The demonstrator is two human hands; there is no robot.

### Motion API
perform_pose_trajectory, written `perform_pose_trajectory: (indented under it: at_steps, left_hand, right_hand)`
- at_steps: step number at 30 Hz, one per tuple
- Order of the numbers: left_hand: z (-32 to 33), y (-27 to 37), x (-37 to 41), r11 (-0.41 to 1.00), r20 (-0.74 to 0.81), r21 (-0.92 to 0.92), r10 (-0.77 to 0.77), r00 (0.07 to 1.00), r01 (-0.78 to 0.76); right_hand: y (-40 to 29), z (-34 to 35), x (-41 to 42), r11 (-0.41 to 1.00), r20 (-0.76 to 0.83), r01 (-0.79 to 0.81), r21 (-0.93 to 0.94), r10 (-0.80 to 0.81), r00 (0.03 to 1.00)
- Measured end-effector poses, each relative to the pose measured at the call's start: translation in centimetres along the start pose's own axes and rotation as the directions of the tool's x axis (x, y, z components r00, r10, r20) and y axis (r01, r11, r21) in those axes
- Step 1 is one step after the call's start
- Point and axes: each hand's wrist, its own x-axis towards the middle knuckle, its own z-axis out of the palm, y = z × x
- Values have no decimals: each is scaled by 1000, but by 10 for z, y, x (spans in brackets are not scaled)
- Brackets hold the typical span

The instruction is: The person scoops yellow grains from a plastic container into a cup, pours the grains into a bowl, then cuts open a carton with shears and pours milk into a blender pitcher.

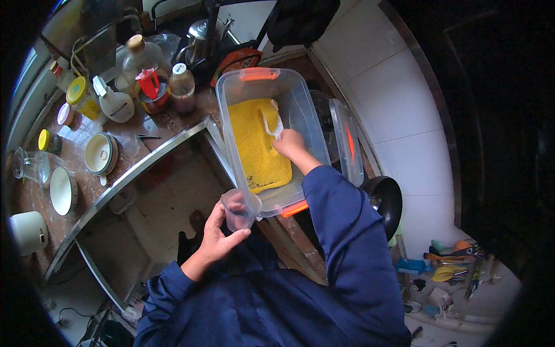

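Observation:
A clear plastic storage bin [303, 108] with orange latches lies in front of me, a folded yellow cloth [256, 147] on its floor. My right hand [289, 143] reaches into the bin, its fingers closed on a white strip [273, 126] that loops over the cloth; whether this is a strap or separate cloth I cannot tell. Below the bin's near left corner, my left hand [223, 238] holds a clear plastic cup [239, 210] between thumb and fingers. Through the cup's wall some of the fingers show.
At the left, a brown countertop [125, 134] with a metal edge bears a spray bottle [116, 103], jars, bowls and a glass pitcher [32, 165]. Right of the bin stands a clear lid [347, 143], with a black pan [383, 208] nearer me. A metal kettle [198, 32] is behind.

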Motion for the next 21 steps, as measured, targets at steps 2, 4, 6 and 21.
perform_pose_trajectory:
  at_steps: [2,4,6,21]
  left_hand:
    - [-2,2,3,1000,-21,12,21,1000,-20]
    - [-6,6,8,998,-50,11,58,997,-58]
    - [-12,14,15,982,-115,152,133,984,-115]
    - [-18,77,97,511,-30,803,547,836,-306]
  right_hand:
    - [1,-5,-9,998,-38,21,53,-19,999]
    - [4,-12,-19,989,-81,70,133,-60,995]
    - [5,-20,-29,982,-111,94,161,-77,991]
    - [10,-134,-136,870,-154,323,372,-286,946]
